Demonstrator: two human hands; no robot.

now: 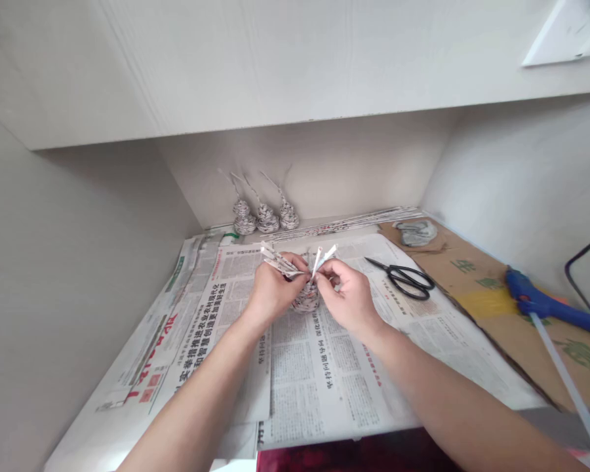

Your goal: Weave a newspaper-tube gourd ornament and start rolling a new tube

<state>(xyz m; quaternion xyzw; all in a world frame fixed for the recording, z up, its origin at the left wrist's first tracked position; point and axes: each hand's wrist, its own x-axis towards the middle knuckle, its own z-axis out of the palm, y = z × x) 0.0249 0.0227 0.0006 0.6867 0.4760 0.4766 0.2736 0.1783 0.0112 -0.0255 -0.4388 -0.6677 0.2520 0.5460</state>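
Note:
Between my two hands stands a small woven piece of rolled newspaper (305, 301), its lower rounded part showing below my fingers. Several paper strips (276, 258) stick up from it on the left, and two more paper tubes (317, 259) rise near the middle. My left hand (280, 282) is closed, with thumb and fingers pinching the strips at the top of the weave. My right hand (343, 288) also pinches at the top, beside the upright tubes; its fingertips press on a paper strip there. Part of the weave is hidden behind my fingers.
Black-handled scissors (407, 280) lie to the right on newspaper sheets (305, 373). Three finished-looking woven gourds (267, 219) stand at the back beside long paper rolls (344, 223). On cardboard (472, 275) at right are a grey cloth-like bundle (415, 233) and a blue glue gun (545, 305).

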